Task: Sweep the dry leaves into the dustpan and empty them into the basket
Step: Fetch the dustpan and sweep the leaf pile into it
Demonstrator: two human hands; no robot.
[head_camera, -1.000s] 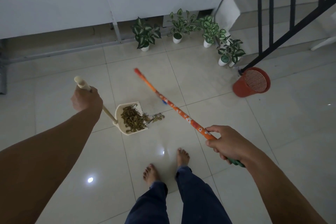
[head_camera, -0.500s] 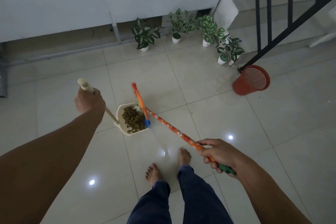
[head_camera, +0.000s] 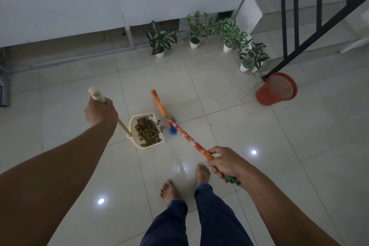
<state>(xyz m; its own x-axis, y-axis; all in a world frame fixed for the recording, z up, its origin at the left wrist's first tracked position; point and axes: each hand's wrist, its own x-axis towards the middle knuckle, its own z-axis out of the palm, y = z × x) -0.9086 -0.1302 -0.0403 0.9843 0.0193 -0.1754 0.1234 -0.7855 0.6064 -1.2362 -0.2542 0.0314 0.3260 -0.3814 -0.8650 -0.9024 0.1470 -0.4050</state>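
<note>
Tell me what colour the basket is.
The basket is red, with mesh sides; the head view shows it.

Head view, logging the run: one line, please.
left hand holds dustpan | right hand holds broom | leaves mostly in dustpan | basket apart

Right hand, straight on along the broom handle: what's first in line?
The right hand would probably meet the broom head first, with the dustpan mouth just beyond; depth is hard to judge.
</note>
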